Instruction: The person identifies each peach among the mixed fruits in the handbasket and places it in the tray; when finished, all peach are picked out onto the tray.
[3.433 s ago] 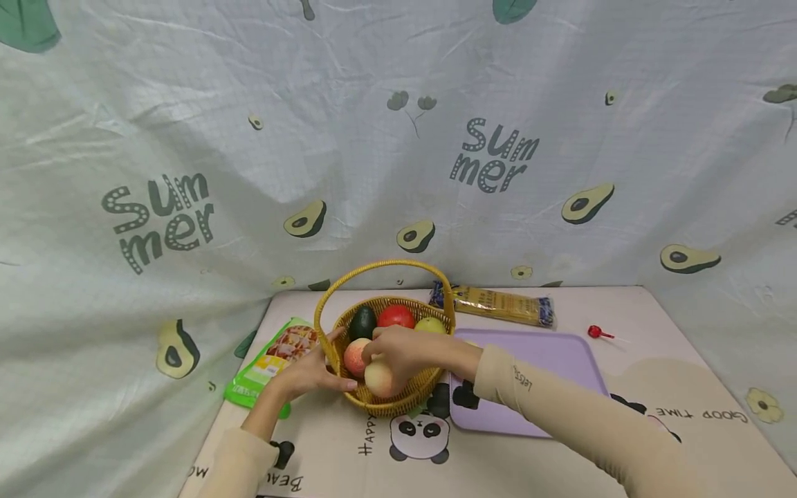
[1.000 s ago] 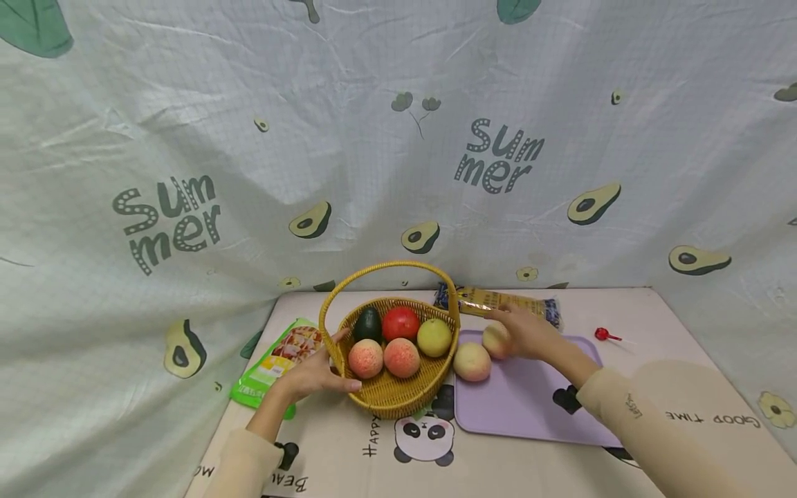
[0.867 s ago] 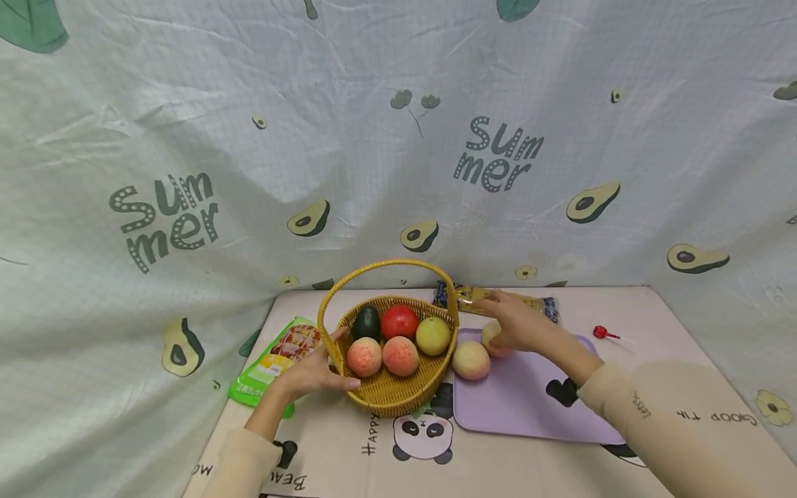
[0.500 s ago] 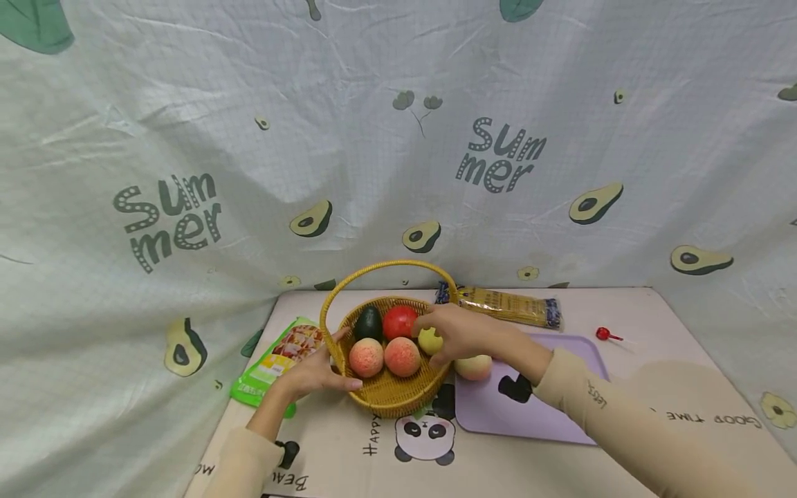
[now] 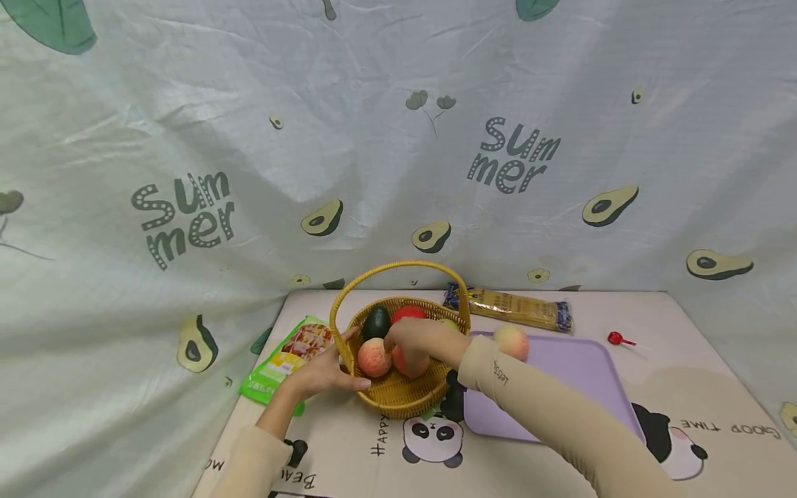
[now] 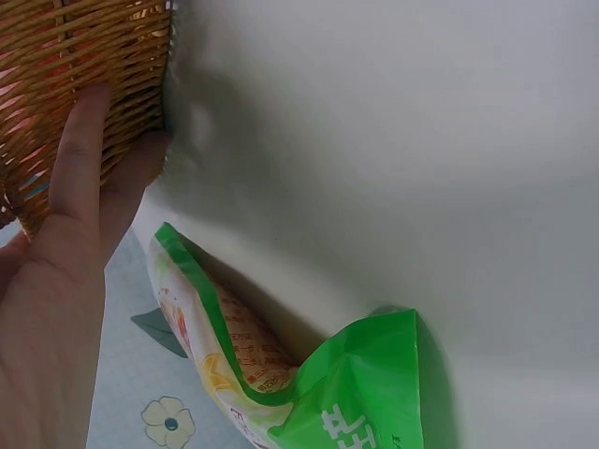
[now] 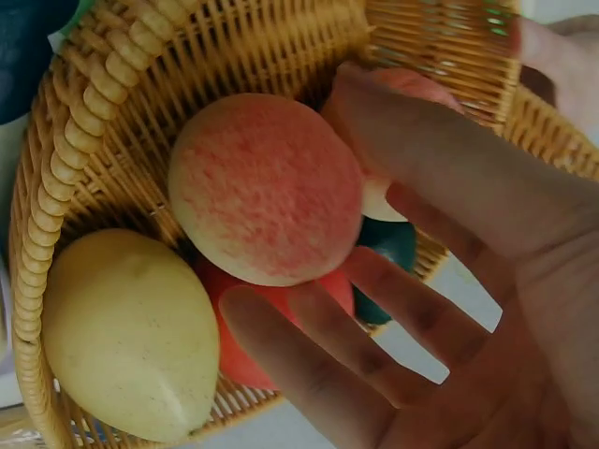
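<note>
My left hand rests against the left side of the yellow wicker basket. Its straight fingers lie along the outer weave in the left wrist view. Inside the basket, my right hand reaches over a peach. In the right wrist view the thumb and spread, nearly straight fingers lie right at the peach's edges. Around it sit another peach, a dark green avocado, a round red fruit and a yellow-green fruit, partly behind the hand in the head view.
A purple tray right of the basket bears a pale peach; my right sleeve covers part of the tray. Behind lies a noodle packet, at right a red lollipop. A green food bag lies left. The basket handle arches overhead.
The right hand carried a pale peach to the tray, let it go beside another, then returned left into the basket over a pink peach. The left hand stayed at the basket.
</note>
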### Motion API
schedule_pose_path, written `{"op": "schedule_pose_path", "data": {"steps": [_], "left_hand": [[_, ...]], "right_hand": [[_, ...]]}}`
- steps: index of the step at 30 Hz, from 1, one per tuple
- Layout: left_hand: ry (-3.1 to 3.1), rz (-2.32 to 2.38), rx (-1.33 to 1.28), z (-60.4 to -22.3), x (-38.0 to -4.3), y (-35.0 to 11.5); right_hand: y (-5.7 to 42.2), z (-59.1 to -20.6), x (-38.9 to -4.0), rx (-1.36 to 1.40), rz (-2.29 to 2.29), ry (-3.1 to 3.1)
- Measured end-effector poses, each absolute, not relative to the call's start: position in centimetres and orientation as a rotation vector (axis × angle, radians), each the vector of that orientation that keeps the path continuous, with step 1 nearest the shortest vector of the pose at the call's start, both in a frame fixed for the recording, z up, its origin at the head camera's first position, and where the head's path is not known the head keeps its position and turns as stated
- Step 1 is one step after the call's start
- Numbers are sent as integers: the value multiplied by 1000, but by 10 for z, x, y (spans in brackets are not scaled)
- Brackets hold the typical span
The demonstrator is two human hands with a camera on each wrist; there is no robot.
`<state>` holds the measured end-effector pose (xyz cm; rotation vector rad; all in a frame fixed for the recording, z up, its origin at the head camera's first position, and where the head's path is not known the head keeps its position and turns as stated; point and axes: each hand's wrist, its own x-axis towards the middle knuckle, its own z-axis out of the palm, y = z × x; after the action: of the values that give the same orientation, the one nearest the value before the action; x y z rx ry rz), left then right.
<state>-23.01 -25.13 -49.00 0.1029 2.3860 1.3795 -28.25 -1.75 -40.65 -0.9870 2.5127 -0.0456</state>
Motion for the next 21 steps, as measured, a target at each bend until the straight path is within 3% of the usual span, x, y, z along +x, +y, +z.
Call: {"op": "schedule_pose_path", "data": {"steps": [6, 21], "left_hand": [[2394, 1371, 110, -489, -231, -250], [2388, 1382, 106, -489, -232, -249]], "right_hand": [[-19, -416, -282, -979, -11, 2567], [2, -455, -285, -1293, -84, 2663]]}}
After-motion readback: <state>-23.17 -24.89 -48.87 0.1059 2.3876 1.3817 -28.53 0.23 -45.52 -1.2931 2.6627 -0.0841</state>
